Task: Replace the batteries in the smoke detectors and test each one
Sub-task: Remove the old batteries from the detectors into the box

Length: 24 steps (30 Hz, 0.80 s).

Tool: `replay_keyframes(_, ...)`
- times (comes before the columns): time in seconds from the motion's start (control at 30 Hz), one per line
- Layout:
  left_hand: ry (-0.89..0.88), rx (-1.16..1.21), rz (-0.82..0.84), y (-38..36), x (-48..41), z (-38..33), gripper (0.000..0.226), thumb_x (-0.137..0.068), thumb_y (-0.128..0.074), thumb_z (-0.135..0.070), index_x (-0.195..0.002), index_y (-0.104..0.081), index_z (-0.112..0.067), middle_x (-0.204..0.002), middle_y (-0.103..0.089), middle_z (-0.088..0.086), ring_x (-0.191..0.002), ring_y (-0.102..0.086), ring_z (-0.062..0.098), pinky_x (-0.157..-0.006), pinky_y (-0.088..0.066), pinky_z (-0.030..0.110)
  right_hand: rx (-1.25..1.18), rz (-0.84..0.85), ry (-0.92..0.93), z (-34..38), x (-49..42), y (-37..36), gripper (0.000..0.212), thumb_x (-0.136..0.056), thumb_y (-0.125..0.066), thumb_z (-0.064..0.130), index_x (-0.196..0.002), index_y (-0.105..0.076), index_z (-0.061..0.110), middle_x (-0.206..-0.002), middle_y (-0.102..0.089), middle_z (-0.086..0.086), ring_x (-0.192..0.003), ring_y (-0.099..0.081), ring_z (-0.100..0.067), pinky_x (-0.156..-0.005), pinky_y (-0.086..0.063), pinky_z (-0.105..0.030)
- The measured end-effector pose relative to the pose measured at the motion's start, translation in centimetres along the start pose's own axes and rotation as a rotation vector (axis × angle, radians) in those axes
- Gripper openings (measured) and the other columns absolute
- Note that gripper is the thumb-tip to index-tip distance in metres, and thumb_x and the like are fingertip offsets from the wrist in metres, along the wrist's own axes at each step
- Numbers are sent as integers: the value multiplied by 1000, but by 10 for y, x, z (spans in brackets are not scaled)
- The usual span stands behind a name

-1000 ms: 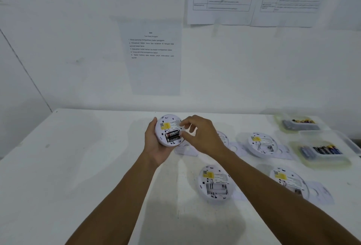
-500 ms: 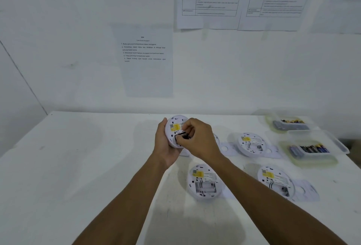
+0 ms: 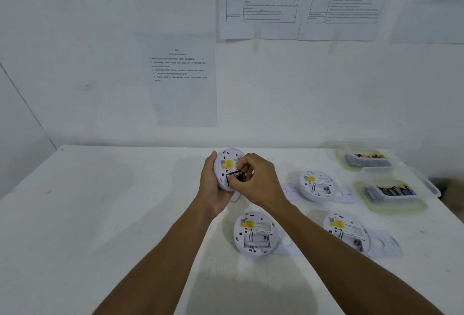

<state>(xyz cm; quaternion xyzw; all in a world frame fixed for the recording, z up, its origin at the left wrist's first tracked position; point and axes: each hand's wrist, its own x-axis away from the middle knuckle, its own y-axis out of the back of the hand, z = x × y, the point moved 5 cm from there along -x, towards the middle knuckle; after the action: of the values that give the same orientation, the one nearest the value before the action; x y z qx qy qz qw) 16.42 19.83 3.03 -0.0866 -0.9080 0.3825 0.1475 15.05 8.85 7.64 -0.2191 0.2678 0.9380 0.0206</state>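
Observation:
My left hand holds a round white smoke detector above the table, its back with a yellow label turned toward me. My right hand covers the detector's right side, its fingertips pinched on a black battery at the open compartment. Three more white detectors lie backs up on the table: one below my hands with an empty compartment, one to the right, one partly behind my right forearm.
Two clear plastic tubs stand at the right edge of the white table: the nearer tub holds several batteries, the farther tub holds more. Flat white cover plates lie beside the detectors. Printed sheets hang on the wall behind.
My right hand has closed in over the detector and now pinches the battery at the compartment. The camera has shifted slightly, and the detector sits a little more upright in my left hand.

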Motion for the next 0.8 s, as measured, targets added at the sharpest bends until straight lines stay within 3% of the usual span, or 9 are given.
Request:
replay_keyframes(0.1, -5, -7, 2, -4, 0, 2, 53, -98, -37, -50, -101, -72, -10, -98, -73, 11, -87, -71, 21, -78, -56, 33, 8, -22, -25, 0, 0, 0, 25, -57, -73, 26, -76, -57, 21, -79, -62, 5, -71, -58, -7, -59, -49, -26)
replay_keyframes(0.3, -13, -30, -19, -2, -2, 0, 51, -98, -37, -50, -109, -68, -11, -98, -72, 11, -87, -70, 22, -73, -60, 32, 17, 5, 36, -1, 1, 1, 22, -62, -68, 27, -81, -60, 20, -82, -62, 7, -71, -57, -4, -59, -45, -18)
replay_keyframes(0.47, -7, 15, -36, -1, -2, -2, 52, -97, -38, -52, -109, -70, -13, -101, -72, 12, -93, -67, 25, -83, -54, 38, 92, 108, 194, -3, 4, 1, 25, -80, -69, 22, -104, -70, 22, -104, -56, 7, -91, -54, 2, -78, -41, -8)
replay_keyframes(0.6, 5, 64, -48, 1, -2, 0, 53, -97, -39, -51, -115, -67, -11, -107, -67, 12, -93, -62, 22, -83, -49, 32, 239, 91, 357, 1, 6, 5, 18, -87, -67, 17, -105, -71, 17, -108, -58, 1, -96, -55, -13, -84, -45, -23)
replay_keyframes(0.67, 1, 88, -39, 0, -4, 1, 52, -97, -39, -50, -115, -66, -10, -106, -66, 12, -93, -62, 22, -83, -48, 32, 276, 108, 406, 5, 6, 4, 15, -90, -63, 14, -104, -68, 13, -106, -61, 1, -97, -53, -12, -86, -40, -16)
replay_keyframes(0.73, -4, 104, -19, -2, -5, 1, 53, -98, -38, -50, -115, -67, -9, -108, -68, 15, -97, -63, 26, -89, -48, 37, 204, 95, 326, 5, 3, 9, 13, -92, -61, 13, -104, -65, 13, -100, -62, 6, -91, -52, -5, -82, -37, -9)
replay_keyframes(0.8, -4, 115, 1, -5, -8, 1, 55, -98, -38, -51, -115, -68, -8, -111, -69, 18, -102, -64, 30, -94, -48, 43, 88, 46, 200, 1, -1, 24, 12, -92, -61, 13, -103, -63, 14, -91, -61, 11, -81, -54, -1, -74, -42, -13)
